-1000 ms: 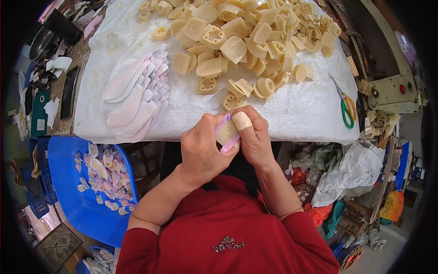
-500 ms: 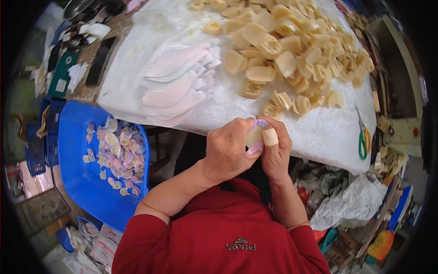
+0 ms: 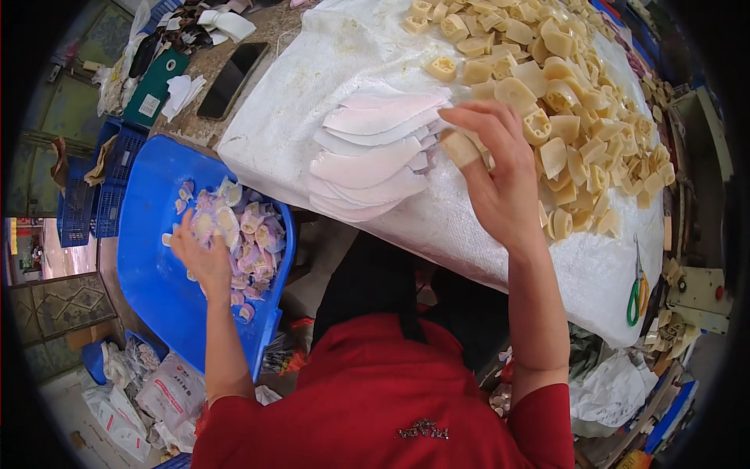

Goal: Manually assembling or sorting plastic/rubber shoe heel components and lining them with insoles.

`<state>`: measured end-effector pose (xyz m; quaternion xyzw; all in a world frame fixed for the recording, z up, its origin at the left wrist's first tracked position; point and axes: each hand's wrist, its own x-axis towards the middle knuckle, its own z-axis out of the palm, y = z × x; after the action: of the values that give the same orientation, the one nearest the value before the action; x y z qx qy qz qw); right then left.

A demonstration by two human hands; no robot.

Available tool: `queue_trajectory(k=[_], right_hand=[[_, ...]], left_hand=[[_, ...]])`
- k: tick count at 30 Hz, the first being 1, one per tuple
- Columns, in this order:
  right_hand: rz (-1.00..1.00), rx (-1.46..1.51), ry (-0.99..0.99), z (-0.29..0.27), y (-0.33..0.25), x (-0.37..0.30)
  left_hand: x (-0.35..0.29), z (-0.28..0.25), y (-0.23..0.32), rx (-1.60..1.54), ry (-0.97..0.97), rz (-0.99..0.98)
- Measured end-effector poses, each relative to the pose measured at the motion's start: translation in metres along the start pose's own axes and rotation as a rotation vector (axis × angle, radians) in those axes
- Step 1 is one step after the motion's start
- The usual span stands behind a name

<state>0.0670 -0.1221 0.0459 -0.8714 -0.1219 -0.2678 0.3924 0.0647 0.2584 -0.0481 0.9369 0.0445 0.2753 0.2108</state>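
Note:
My left hand [image 3: 205, 262] hangs over a blue basin [image 3: 148, 313], its fingers spread beside a lilac-rimmed cream piece [image 3: 205, 227]; whether they touch it is unclear. Several cream pieces with pink and lilac wrapping [image 3: 254, 234] are heaped in that basin. Across the table, my right hand [image 3: 500, 168] is open at the right end of overlapping pale pink, curved thin sheets [image 3: 371, 164]. Beige tape covers its thumb, which is apart from the outstretched forefinger. Behind and right of this hand lies a big pile of hollow cream moulded pieces [image 3: 558, 117].
White woven sheeting [image 3: 469, 223] covers the table. Scissors with green and orange handles [image 3: 637, 289] lie near its right edge. A black phone [image 3: 233, 80] and a green card [image 3: 156, 86] rest at the far left. Blue crates [image 3: 109, 184] stand beyond the basin; plastic bags [image 3: 613, 387] fill the lower right.
My hands have parted. The left went down left over the basin, and the lilac-edged piece is gone from between them. My right hand moved up to the pale sheets. The view shifted left.

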Motion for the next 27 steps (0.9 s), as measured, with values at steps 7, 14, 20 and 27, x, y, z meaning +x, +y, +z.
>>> queue_trajectory(k=[7,14,20,27], right_hand=[[-0.062,-0.127,-0.088,0.023,-0.003,0.032],[-0.006,-0.423,-0.264,0.028,-0.006,0.032],[0.347,0.268,0.005,0.027,0.005,0.021],[0.195,0.205,0.273,-0.024,-0.004,-0.031]], left_hand=[[0.021,0.008,0.076,-0.285,0.023,0.116],[0.014,0.020,0.187,-0.739,-0.156,0.632],[0.010,0.028,0.194,-0.478,-0.172,0.611],[0.000,0.010,0.219,-0.588,-0.184,0.666]])
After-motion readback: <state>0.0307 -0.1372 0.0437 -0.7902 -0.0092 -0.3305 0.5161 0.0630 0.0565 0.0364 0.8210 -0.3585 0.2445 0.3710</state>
